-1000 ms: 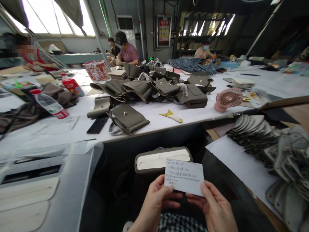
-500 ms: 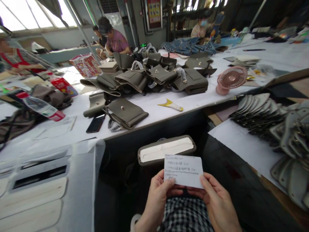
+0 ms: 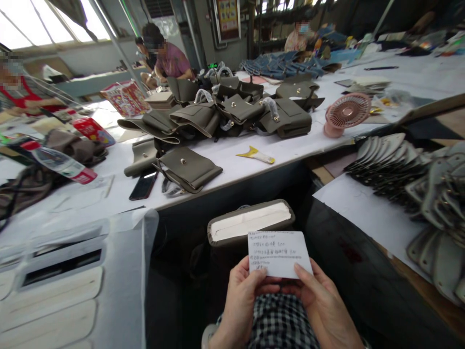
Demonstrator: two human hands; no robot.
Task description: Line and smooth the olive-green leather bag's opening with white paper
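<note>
Both hands hold a small white paper [image 3: 279, 254] with handwritten lines on it, low in the head view above a checked cloth [image 3: 281, 320]. My left hand [image 3: 244, 295] grips its left lower corner, thumb on top and fingers beneath. At the right lower edge, my right hand [image 3: 321, 295] pinches the paper the same way, its thumb lying on the front. Just beyond the paper is a grey-brown bag piece with a white panel [image 3: 250, 223].
On the white table [image 3: 225, 155] lie several grey-brown bags [image 3: 196, 167], a phone [image 3: 143, 185], a yellow-tipped tool [image 3: 255, 154], a bottle [image 3: 60, 162] and a pink fan [image 3: 347, 114]. Stacked grey pieces [image 3: 385, 165] stand at right. People [image 3: 172, 60] sit behind.
The right thumb has shifted left and inward over the paper, and the paper is tilted slightly differently. The whole view has moved a little.
</note>
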